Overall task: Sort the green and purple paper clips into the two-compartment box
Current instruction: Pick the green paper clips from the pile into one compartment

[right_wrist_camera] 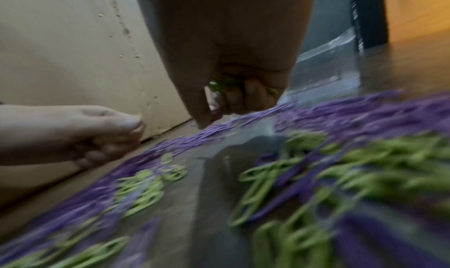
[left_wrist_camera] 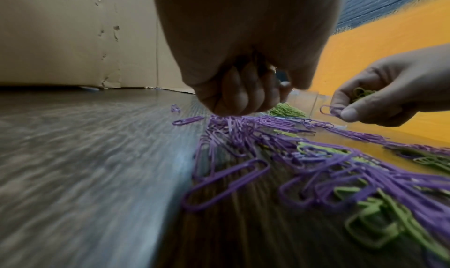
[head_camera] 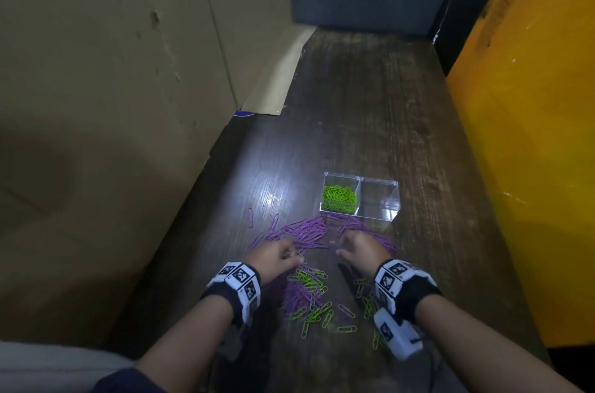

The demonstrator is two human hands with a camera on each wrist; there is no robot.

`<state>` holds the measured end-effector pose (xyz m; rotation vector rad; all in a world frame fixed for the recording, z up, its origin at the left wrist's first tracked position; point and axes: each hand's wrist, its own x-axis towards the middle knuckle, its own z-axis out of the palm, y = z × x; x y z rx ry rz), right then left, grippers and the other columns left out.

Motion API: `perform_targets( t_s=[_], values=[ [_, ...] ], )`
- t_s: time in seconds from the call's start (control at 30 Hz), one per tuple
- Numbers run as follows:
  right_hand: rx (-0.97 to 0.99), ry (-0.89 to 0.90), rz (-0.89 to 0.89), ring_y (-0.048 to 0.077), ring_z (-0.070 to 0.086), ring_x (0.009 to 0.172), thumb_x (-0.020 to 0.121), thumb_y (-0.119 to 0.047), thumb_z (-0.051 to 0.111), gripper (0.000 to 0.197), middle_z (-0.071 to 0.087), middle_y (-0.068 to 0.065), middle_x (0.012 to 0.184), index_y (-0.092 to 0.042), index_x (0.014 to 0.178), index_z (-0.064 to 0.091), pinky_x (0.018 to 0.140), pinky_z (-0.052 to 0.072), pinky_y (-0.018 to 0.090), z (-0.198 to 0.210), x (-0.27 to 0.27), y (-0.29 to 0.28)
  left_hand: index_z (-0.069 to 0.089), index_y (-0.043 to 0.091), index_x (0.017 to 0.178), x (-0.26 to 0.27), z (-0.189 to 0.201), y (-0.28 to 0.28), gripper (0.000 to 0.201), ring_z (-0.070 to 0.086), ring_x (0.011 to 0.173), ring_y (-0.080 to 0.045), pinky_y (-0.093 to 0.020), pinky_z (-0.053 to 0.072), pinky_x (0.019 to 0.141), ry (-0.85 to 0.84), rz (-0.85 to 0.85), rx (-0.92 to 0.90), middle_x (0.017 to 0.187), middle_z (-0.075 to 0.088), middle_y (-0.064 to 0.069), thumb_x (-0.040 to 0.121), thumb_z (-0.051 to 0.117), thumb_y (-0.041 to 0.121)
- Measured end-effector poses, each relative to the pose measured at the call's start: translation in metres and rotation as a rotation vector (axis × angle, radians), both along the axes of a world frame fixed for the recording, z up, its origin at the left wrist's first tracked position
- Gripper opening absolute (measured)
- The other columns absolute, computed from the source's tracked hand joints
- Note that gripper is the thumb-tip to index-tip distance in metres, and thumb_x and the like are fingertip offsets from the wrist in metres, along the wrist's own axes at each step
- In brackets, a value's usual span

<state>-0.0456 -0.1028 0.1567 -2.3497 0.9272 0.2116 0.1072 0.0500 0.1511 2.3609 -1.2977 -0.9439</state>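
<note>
Our right hand [left_wrist_camera: 380, 91] gripped green wire paper clips [left_wrist_camera: 362, 94] and pinched one purple clip [left_wrist_camera: 327, 110], which could fall into the green compartment [head_camera: 340, 198], while our left hand [head_camera: 273, 256] curled over the purple pile [head_camera: 309, 231], its hold unclear.

Surroundings of the work surface
Dark wood table [head_camera: 370, 109]; cardboard sheet [head_camera: 112, 54] at nine o'clock; orange panel [head_camera: 531, 135] at three o'clock.

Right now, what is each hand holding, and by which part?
Right hand: green paper clips bunched in the palm, one purple paper clip pinched at its end. Left hand: fingers curled, contents cannot be told.
</note>
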Motion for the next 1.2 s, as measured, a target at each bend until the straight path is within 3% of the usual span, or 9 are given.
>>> perform_targets(
  t_s=[0.07,0.13,0.2,0.43,0.57,0.73,0.9,1.03,1.2],
  values=[
    [-0.04,0.032,0.045,0.024,0.058,0.107,0.085,-0.03,0.06,0.029,0.061,0.007,0.117,-0.012,0.108,0.058,0.085,0.044,0.03,0.0,-0.003,-0.001,0.056,0.031,0.086,-0.002,0.004,-0.005,0.013,0.059,0.088,-0.015,-0.023,0.039,0.072,-0.075,-0.107,0.05,0.093,0.065,0.003,0.083,0.06,0.043],
    [-0.062,0.061,0.162,0.024,0.057,0.108,0.084,-0.032,0.06,0.03,0.058,0.006,0.12,-0.014,0.109,0.057,0.086,0.043,0.029,-0.001,-0.002,0.011,0.056,0.031,0.106,-0.006,0.005,-0.012,0.025,0.061,0.1,-0.018,-0.027,0.044,0.081,-0.183,-0.22,0.092,0.106,0.067,0.002,0.084,0.058,0.043],
    [-0.07,0.085,0.256,0.023,0.055,0.111,0.084,-0.033,0.061,0.031,0.056,0.005,0.12,-0.015,0.108,0.056,0.087,0.043,0.029,-0.004,0.002,0.023,0.054,0.027,0.112,-0.012,0.005,-0.019,0.029,0.06,0.106,-0.021,-0.03,0.045,0.086,-0.259,-0.278,0.117,0.111,0.066,-0.001,0.086,0.055,0.042],
    [-0.003,0.094,0.261,0.024,0.053,0.116,0.086,-0.032,0.057,0.029,0.056,0.006,0.122,-0.016,0.11,0.055,0.092,0.042,0.03,-0.007,0.01,0.027,0.058,0.022,0.107,-0.009,0.006,-0.031,0.026,0.059,0.107,-0.024,-0.032,0.045,0.088,-0.278,-0.225,0.145,0.113,0.065,-0.004,0.09,0.051,0.039],
    [-0.011,0.078,0.262,0.022,0.055,0.111,0.085,-0.04,0.057,0.039,0.053,0.004,0.123,-0.016,0.116,0.052,0.088,0.043,0.03,-0.001,0.005,0.019,0.05,0.027,0.121,0.01,0.015,-0.023,0.03,0.06,0.107,-0.024,-0.031,0.046,0.085,-0.355,-0.113,0.073,0.115,0.065,-0.003,0.093,0.047,0.036],
    [0.024,0.137,0.275,0.022,0.054,0.114,0.074,-0.05,0.067,0.061,0.048,0.004,0.131,-0.02,0.123,0.045,0.094,0.044,0.033,-0.006,0.005,0.028,0.046,0.031,0.123,0.002,0.015,-0.021,0.044,0.06,0.108,-0.022,-0.03,0.044,0.087,-0.298,-0.398,0.15,0.113,0.065,-0.001,0.082,0.058,0.046],
    [0.059,0.121,0.394,0.02,0.047,0.12,0.073,-0.046,0.07,0.073,0.044,0.004,0.131,-0.019,0.133,0.037,0.098,0.039,0.031,-0.003,0.009,0.025,0.04,0.024,0.128,-0.001,0.013,-0.024,0.063,0.057,0.113,-0.027,-0.035,0.044,0.092,-0.376,-0.464,0.21,0.12,0.061,-0.009,0.076,0.064,0.05],
    [0.074,0.166,0.443,0.022,0.035,0.134,0.076,-0.04,0.07,0.083,0.037,0.006,0.142,-0.021,0.142,0.023,0.108,0.034,0.034,-0.001,0.006,0.017,0.041,0.018,0.124,0.002,0.013,-0.019,0.055,0.058,0.111,-0.027,-0.035,0.045,0.089,-0.374,-0.433,0.242,0.118,0.063,-0.009,0.08,0.06,0.046],
    [0.036,0.141,0.539,0.021,0.045,0.124,0.08,-0.033,0.065,0.069,0.044,0.005,0.131,-0.024,0.138,0.029,0.098,0.037,0.031,-0.003,0.016,0.023,0.056,0.023,0.11,0.006,0.008,-0.017,0.032,0.059,0.109,-0.026,-0.032,0.045,0.088,-0.344,-0.425,0.277,0.114,0.065,-0.006,0.085,0.055,0.042]
  ],
)
